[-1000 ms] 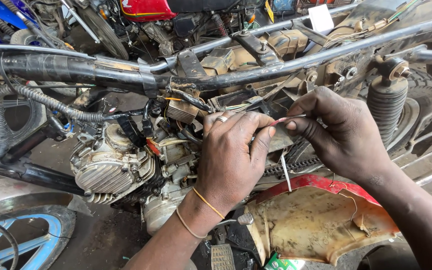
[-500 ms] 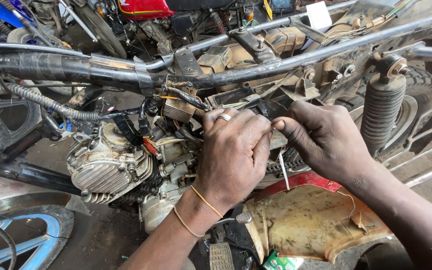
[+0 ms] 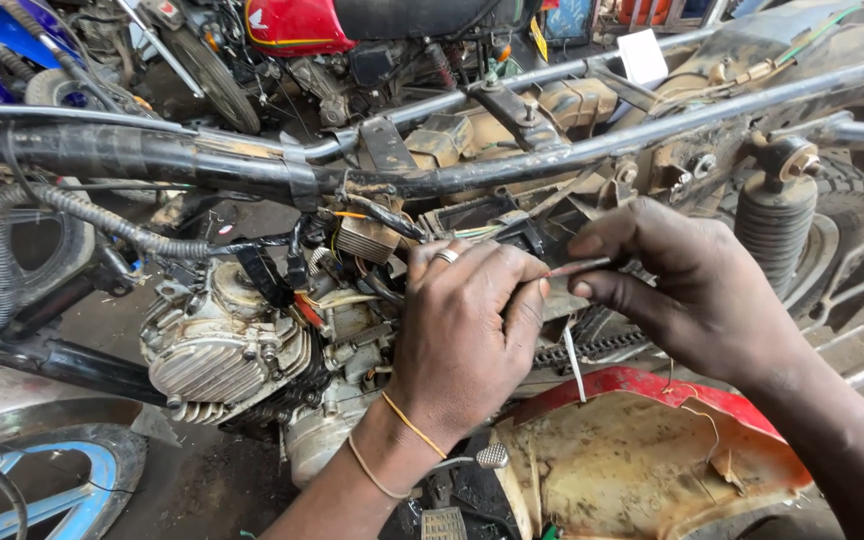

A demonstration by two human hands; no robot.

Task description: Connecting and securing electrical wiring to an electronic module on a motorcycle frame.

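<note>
Both hands, left hand (image 3: 467,330) and right hand (image 3: 697,290), pinch a thin wire (image 3: 577,267) beside the engine (image 3: 227,350).

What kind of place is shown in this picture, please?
Most likely a motorcycle repair workshop. A stripped motorcycle frame with its bare engine fills the view, more motorcycles stand behind, and the left hand and right hand work on a thin wire among the bike's wiring.

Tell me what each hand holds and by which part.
Right hand pinches a thin reddish wire near its end between thumb and forefinger. Left hand meets that end with its fingers; its hold cannot be told.
</note>
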